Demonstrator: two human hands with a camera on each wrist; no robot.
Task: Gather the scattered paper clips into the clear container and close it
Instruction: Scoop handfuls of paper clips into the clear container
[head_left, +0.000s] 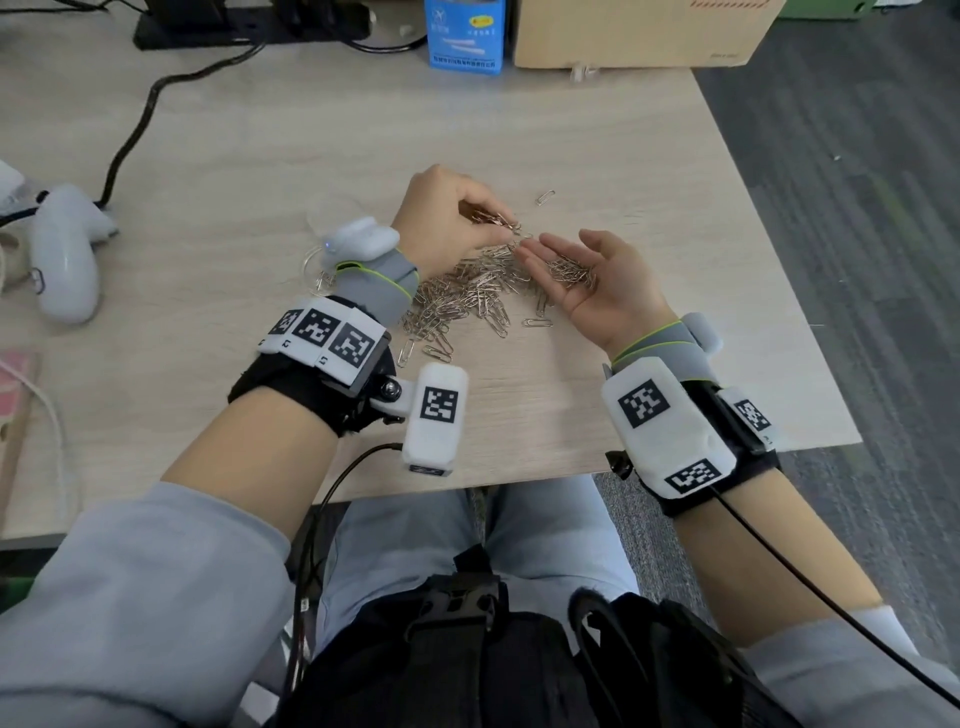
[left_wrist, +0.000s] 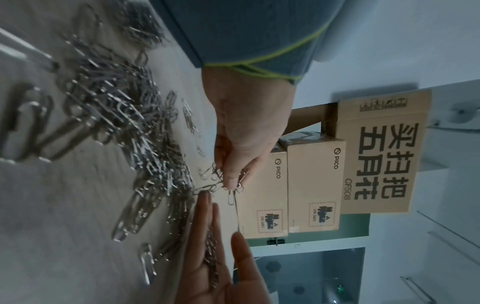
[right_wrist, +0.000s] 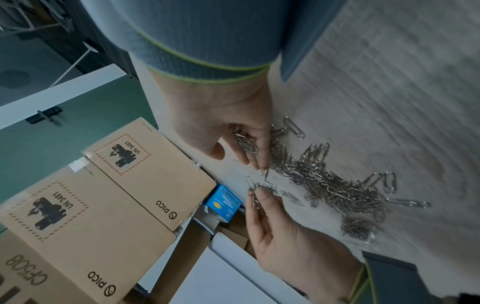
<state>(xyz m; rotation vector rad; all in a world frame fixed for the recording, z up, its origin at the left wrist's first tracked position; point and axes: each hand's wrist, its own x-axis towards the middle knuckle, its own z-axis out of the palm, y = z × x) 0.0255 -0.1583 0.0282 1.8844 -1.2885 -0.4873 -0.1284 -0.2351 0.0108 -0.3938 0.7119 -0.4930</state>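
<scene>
A heap of silver paper clips lies mid-table. My left hand hovers over its far side and pinches a small bunch of clips between thumb and fingers. Just to its right, my right hand lies palm up with relaxed fingers and carries loose clips on the palm. Clear round container parts show behind my left wrist, partly hidden by the wrist device. One clip lies apart, farther back.
A white controller and a black cable lie at the left. A blue box and a cardboard box stand at the back edge. The table's right edge runs close to my right hand.
</scene>
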